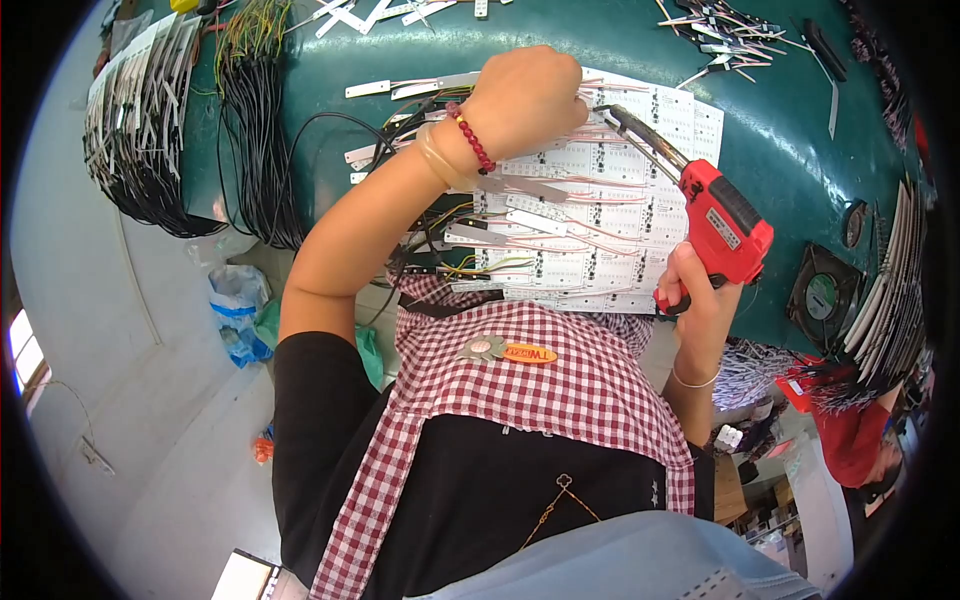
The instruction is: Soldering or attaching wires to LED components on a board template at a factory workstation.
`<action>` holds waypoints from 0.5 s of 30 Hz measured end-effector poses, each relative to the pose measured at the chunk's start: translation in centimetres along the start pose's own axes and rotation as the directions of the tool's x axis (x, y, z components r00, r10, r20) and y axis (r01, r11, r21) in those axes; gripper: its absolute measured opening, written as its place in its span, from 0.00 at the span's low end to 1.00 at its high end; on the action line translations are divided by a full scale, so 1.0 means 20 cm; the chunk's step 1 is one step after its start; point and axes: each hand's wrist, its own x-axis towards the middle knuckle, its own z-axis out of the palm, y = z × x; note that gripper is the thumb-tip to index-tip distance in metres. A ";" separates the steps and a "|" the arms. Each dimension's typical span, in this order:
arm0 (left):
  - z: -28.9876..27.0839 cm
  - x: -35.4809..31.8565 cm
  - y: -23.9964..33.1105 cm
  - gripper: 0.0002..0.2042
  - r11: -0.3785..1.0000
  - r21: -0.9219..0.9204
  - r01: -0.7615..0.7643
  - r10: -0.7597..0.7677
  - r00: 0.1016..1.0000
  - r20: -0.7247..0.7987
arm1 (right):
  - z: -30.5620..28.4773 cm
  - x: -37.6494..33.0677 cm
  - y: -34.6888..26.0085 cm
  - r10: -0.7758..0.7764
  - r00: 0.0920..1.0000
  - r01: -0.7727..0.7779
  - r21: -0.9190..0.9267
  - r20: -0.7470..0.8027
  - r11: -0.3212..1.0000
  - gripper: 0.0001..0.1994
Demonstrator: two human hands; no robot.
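Your left hand (pixel 525 100), at twelve o'clock, is fisted on the white circuit strips (pixel 590 220), perhaps pinching a wire; I cannot tell. Let it slip and the hot tip could burn your knuckles. At three o'clock, your right hand (pixel 700 295) grips the red soldering gun (pixel 725 225) tight.

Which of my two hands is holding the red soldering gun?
Your right hand grips the red soldering gun; your left hand rests fisted on the white circuit strips.
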 end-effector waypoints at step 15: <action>0.04 -0.02 -0.06 0.10 0.985 -0.011 -0.173 0.171 0.981 -0.095 | -0.06 -0.05 -0.03 -0.122 0.991 0.128 0.153 -0.046 0.980 0.12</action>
